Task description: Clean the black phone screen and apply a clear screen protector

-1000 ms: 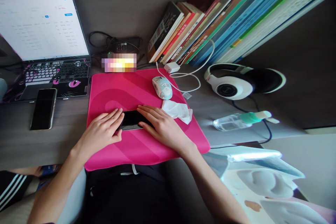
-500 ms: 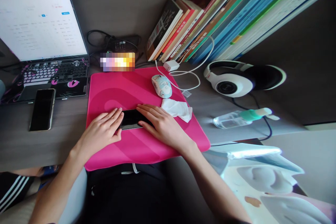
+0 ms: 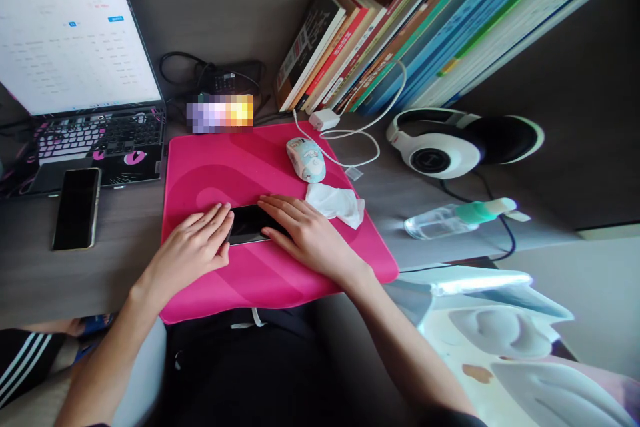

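A black smartphone [image 3: 247, 223] lies face up and sideways on the pink desk mat [image 3: 220, 170], between my two hands. My left hand [image 3: 200, 240] grips its left end, with the fingers close together and the thumb at the near side. Over the right end lies my right hand [image 3: 305, 233], its fingers along the far edge and its thumb at the near edge. Both palms face down and cover the phone's ends. Beyond my right hand are a crumpled white tissue [image 3: 336, 203] and a pale blue patterned mouse [image 3: 306, 160].
An open laptop [image 3: 95, 80] stands at left, with a second phone [image 3: 77, 209] before it. Books [image 3: 345, 47] lean at the back. A white charger [image 3: 324, 120] with its cable, headphones [image 3: 435, 150] and a spray bottle [image 3: 440, 221] lie at right. Another person's striped clothing [image 3: 25, 363] shows lower left.
The view has shifted slightly, so the desk items appear a little higher and further left. Both hands keep their places on the phone.
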The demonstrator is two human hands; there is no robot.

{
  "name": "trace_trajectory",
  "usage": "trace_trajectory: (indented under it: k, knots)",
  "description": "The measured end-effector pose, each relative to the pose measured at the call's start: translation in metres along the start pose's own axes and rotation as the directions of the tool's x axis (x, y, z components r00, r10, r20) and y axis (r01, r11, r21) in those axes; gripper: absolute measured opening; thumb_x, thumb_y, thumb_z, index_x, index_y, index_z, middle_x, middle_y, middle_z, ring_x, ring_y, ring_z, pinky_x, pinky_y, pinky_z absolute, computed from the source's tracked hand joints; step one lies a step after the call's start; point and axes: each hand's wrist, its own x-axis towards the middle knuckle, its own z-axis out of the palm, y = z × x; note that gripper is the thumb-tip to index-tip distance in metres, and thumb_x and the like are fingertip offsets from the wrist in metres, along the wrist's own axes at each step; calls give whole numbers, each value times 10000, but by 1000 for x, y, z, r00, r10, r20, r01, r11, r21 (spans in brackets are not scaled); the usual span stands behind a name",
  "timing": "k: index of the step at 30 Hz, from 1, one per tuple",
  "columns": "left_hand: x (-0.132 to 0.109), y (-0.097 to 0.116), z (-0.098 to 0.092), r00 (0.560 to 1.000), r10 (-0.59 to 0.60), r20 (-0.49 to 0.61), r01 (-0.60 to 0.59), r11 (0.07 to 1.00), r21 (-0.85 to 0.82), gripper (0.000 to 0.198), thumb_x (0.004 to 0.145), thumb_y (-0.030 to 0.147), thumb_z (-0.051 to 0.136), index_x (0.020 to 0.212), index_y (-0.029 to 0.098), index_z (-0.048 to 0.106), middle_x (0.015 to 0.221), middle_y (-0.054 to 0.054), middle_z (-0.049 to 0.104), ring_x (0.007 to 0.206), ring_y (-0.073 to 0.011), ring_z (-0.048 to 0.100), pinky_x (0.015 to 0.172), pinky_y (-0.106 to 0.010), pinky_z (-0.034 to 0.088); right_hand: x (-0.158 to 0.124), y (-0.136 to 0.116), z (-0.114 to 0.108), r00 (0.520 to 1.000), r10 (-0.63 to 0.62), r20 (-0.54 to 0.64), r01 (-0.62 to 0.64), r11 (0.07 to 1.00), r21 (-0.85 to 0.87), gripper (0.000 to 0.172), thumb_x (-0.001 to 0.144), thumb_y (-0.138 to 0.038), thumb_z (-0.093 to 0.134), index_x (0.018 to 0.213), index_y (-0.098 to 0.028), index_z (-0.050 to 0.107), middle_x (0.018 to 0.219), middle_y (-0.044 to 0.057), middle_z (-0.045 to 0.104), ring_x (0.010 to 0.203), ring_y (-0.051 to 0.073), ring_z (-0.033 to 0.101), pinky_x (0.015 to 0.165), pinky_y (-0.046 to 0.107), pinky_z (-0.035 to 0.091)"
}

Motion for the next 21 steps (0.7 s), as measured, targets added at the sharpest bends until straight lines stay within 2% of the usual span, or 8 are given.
trace_trajectory:
  k: [6, 21]
  knots:
    - [1, 0, -2, 1000, 11, 7, -11, 999, 36, 464, 1015, 137, 499, 1450, 15, 606, 1563, -250, 582, 1407, -335, 645, 1127, -490, 568, 0, 0, 0, 1000, -3, 2, 3, 1000, -2, 471, 1120, -372, 527, 1550, -187, 578, 1542, 152, 655, 1430, 304, 620, 1185, 548, 541]
    - [0, 0, -1, 1000, 22, -4, -22, 998, 58, 461, 1010, 124, 483, 1433, -6, 613, 1544, -259, 600, 1382, -333, 665, 1127, -486, 572, -1, 1, 1, 1000, 7, 9, -7, 1000, -7, 463, 1127, -381, 504, 1547, -203, 585, 1532, 140, 665, 1433, 303, 618, 1190, 549, 537]
